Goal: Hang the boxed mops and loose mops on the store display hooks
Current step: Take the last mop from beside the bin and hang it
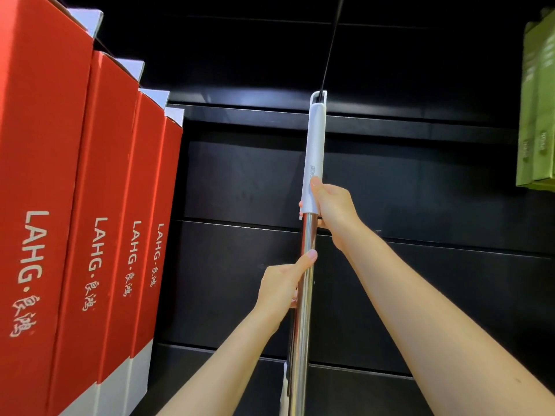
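A loose mop stands upright in the middle, with a shiny steel pole (304, 325) and a white plastic handle (315, 145). The loop at the handle's top sits on a thin black display hook (332, 43) that slants down from above. My right hand (333, 208) grips the pole where the white handle meets the steel. Lower down, my left hand (283, 283) holds the steel pole, thumb pointing up along it. Several red boxed mops (60, 205) marked LAHG hang in a row at the left.
A black slatted display wall (420, 190) runs behind everything. Green boxes (537, 109) hang at the far right edge. Between the red boxes and the green ones only the loose mop hangs in front of the wall.
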`<state>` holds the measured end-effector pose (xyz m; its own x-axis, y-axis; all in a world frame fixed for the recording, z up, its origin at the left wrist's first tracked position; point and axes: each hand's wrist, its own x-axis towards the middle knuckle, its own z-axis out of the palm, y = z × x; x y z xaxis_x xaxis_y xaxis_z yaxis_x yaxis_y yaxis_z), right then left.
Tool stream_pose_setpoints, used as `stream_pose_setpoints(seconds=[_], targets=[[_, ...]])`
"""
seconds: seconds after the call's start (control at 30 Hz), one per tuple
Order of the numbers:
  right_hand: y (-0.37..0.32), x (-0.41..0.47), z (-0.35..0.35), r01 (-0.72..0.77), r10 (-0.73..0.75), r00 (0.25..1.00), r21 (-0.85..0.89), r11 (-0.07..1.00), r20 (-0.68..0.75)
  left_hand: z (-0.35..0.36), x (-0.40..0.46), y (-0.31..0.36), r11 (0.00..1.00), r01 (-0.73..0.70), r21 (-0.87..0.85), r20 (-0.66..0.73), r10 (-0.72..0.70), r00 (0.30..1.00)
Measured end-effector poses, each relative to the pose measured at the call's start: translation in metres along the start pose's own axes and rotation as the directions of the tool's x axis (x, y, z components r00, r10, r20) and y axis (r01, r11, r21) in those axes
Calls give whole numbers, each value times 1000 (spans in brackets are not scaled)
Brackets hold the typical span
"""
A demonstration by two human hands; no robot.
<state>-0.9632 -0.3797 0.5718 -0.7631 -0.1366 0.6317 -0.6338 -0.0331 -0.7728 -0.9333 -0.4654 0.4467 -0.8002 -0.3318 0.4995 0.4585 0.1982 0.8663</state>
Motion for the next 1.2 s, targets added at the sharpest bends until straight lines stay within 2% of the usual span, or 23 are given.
stream_pose_setpoints(seconds=[0.23, 0.33, 0.47, 0.53, 0.63, 0.73, 1.03, 1.2], targets=[[12, -6, 3, 11, -13, 1000, -70, 997, -29, -3, -5, 4, 999, 51, -19, 74, -49, 996], [27, -18, 3, 1, -1, 1000, -157, 988, 2, -6, -15, -7, 998, 2, 62, 110, -8, 994], [51, -45, -8, -107, 135, 974, -153, 982, 184, -18, -34, -38, 989, -42, 143, 128, 24, 992], [67, -62, -17, -186, 210, 937, -109, 976, 280, -25, -42, -55, 978, -3, 207, 155, -30, 987], [97, -92, -24, -221, 246, 884, -106, 969, 399, -27, -58, -82, 968, 45, 245, 294, -119, 948], [116, -119, -23, -233, 230, 853, -51, 971, 469, -21, -75, -105, 976, 74, 206, 378, -149, 914], [135, -125, -19, -217, 208, 859, -34, 976, 467, -4, -85, -127, 969, 128, 210, 242, -178, 954], [142, -125, -20, -206, 191, 869, -17, 978, 457, 1, -87, -128, 973, 114, 203, 225, -160, 961]])
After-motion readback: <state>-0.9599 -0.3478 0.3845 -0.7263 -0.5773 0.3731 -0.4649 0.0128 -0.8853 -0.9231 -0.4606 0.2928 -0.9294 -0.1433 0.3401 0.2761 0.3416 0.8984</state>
